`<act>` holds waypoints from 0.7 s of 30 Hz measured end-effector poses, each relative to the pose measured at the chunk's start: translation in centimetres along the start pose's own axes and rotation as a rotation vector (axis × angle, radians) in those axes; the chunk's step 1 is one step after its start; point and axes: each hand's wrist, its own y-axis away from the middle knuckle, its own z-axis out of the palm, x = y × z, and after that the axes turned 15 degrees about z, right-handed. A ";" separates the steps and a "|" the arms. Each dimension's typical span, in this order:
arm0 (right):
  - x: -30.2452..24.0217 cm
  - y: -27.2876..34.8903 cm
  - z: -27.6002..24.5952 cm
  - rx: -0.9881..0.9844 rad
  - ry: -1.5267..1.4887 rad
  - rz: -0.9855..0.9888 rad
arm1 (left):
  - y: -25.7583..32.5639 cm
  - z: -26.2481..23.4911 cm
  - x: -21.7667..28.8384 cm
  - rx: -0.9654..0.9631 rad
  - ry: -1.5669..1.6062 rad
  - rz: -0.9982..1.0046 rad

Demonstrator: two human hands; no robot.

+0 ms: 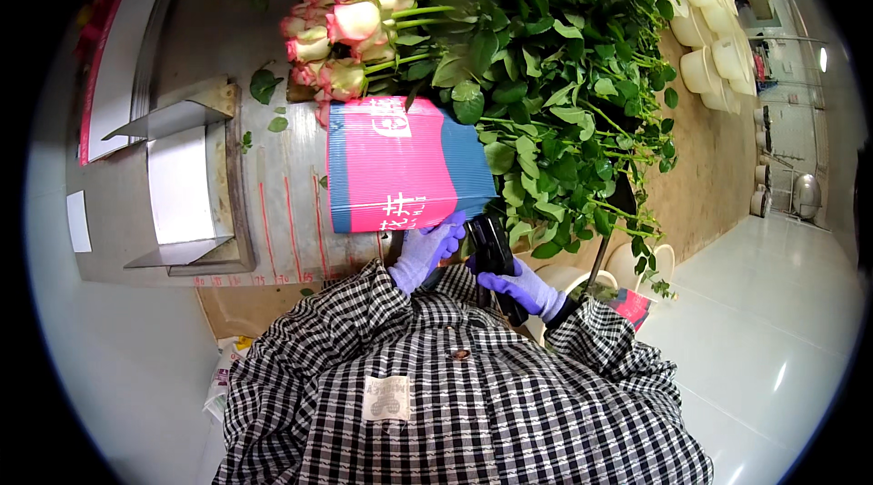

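Observation:
A bundle of pink-and-cream roses is rolled in a pink and blue corrugated cardboard wrapper on the metal bench. My left hand, in a purple-and-grey glove, pinches the wrapper's near edge. In my gloved right hand is a black stapler, its front end at the wrapper's near corner by my left fingers. Whether its jaws touch the cardboard I cannot tell. More roses lie beyond the wrapper, heads to the left, with leafy stems reaching right.
A metal holder with white sheets stands on the bench at left, beside red ruled lines. Loose leaves lie near it. Stacked cream buckets are at the far right. White buckets stand below the bench edge by my right arm.

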 end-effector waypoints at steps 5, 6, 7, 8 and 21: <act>0.1 -1.1 2.2 0.211 0.093 0.038 | 0.1 0.3 0.3 -0.040 -0.047 0.027; 0.2 -1.5 2.2 0.263 0.113 0.100 | 0.2 0.5 0.5 -0.039 -0.031 0.035; 0.4 -2.0 2.2 0.284 0.052 0.137 | 0.2 0.7 0.8 -0.038 -0.015 0.045; 0.4 -2.1 2.0 0.320 0.049 0.119 | 0.3 0.8 1.1 -0.036 0.001 0.053; -11.4 5.1 7.3 0.062 0.182 -0.033 | 3.0 -11.5 0.0 -0.432 0.185 -0.404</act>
